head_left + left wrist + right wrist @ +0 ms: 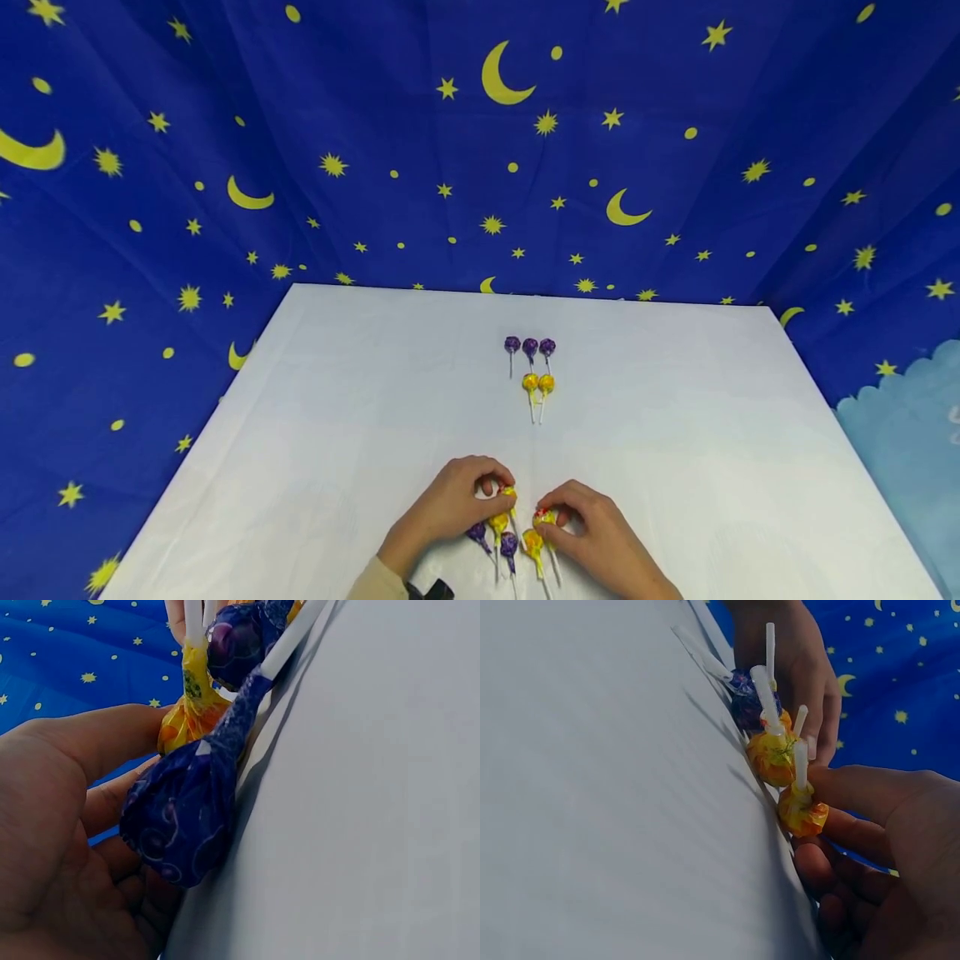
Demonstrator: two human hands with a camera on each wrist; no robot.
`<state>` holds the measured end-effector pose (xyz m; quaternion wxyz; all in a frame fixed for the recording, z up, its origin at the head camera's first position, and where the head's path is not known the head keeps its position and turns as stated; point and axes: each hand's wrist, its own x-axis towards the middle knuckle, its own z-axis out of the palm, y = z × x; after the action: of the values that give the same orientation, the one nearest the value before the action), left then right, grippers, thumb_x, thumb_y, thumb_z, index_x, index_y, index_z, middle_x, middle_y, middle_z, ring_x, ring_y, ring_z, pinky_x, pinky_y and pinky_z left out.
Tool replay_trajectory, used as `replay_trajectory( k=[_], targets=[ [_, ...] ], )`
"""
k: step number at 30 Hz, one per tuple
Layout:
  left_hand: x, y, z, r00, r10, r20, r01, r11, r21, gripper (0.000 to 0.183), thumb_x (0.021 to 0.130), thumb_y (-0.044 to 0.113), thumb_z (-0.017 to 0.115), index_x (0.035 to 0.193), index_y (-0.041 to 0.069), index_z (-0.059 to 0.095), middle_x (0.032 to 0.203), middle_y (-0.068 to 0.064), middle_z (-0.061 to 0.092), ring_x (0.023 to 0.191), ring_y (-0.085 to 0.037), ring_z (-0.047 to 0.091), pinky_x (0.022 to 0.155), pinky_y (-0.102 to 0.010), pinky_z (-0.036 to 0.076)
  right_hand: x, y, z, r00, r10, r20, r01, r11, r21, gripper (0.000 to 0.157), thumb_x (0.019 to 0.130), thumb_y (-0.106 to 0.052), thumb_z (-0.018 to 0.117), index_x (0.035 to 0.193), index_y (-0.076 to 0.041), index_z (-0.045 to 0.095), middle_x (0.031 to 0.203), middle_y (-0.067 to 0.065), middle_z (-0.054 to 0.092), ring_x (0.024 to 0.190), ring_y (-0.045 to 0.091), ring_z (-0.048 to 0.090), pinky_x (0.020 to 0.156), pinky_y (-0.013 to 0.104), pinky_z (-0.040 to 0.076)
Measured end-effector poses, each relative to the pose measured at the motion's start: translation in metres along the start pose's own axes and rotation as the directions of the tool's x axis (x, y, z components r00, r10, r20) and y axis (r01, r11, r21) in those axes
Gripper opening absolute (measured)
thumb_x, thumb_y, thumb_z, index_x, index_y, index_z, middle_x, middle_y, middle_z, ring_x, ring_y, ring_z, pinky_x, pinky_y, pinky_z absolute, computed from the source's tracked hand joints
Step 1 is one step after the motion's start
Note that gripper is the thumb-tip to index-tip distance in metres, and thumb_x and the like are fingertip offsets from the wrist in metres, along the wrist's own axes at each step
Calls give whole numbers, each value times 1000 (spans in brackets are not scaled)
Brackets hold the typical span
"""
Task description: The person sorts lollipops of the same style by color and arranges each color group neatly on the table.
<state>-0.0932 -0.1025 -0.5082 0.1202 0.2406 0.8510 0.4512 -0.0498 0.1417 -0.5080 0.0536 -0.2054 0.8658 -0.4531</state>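
Near the table's front edge, my left hand [461, 498] pinches a yellow lollipop [509, 495] between thumb and fingers. A second yellow lollipop [498, 525] and two purple lollipops [509, 546] lie beside and below that hand; one purple wrapper [180, 814] looms large in the left wrist view. My right hand [600, 533] holds a yellow lollipop with some red on its wrapper [543, 518] by the head, its white stick pointing toward me. Just left of its thumb lies another yellow lollipop [532, 542]. In the right wrist view the held yellow lollipop [802, 814] touches the fingertips.
Farther back on the white table [375, 392], three purple lollipops [530, 347] lie in a row, sticks toward me. Two yellow lollipops [531, 382] lie just in front of them. A blue cloth with yellow moons and stars [405, 125] hangs behind the table.
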Motion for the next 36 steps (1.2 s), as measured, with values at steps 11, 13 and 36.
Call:
replay_trajectory(
  k=[11,13,36],
  targets=[
    [2,2,-2,999,-30,22,31,999,-26,15,84,35,74,95,26,69,76,12,58,67,-5,51,60,-23,41,2,2,-1,999,39,22,-38,999,-7,15,87,-38,71,98,-28,69,89,-17,60,75,5,56,69,25,44],
    [3,2,-3,999,-38,29,39,999,-28,16,83,36,75,94,26,69,75,12,58,66,-5,50,60,-23,41,2,3,-1,999,36,16,-35,999,-11,15,87,-37,71,98,-29,69,89,-17,60,75,4,56,68,24,44],
    [29,8,-13,997,-24,-69,27,998,57,14,82,31,76,93,26,70,69,9,56,61,-6,49,57,-24,40,0,6,1,1000,-8,-17,7,1000,-28,14,86,-35,73,98,-30,69,91,-20,59,74,3,56,66,22,45]
  ],
)
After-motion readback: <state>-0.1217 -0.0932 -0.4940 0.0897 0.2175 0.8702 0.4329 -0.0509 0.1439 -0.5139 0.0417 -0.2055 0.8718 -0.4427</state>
